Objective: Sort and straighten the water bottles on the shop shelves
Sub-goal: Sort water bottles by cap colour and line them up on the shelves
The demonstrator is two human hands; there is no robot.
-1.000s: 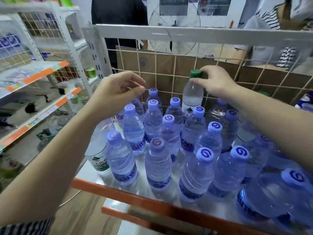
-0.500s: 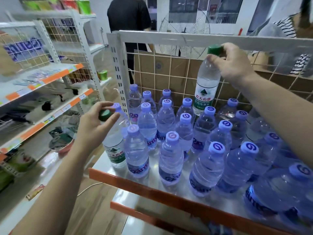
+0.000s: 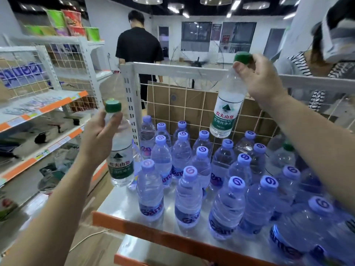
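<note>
With left hand (image 3: 99, 139), gripped the left green-capped bottle (image 3: 120, 166) round the neck, fingers curled just below the cap. Held it upright at the left edge of the shelf (image 3: 119, 206), body hanging below the hand, just beside the white upright post (image 3: 130, 104) and the nearest purple-capped bottles (image 3: 149, 191). Could not tell whether its base touched the shelf.

With right hand (image 3: 259, 79), gripped the right green-capped bottle (image 3: 226, 110) at the cap and neck, fingers wrapped over the top. Held it high and slightly tilted, body down and to the left of the hand, base clear above the back row of purple caps, in front of the wire grid (image 3: 192, 104) and the cardboard (image 3: 165, 100) behind it.

Saw the purple-capped bottles standing upright in loose rows across the shelf, apart from both hands. Spotted one more green cap (image 3: 287, 146) among them toward the right, below the right forearm. Noted a person in black (image 3: 139, 47) standing beyond the shelf, back turned, and neighbouring shelves (image 3: 38, 106) with orange edging off to the left.
</note>
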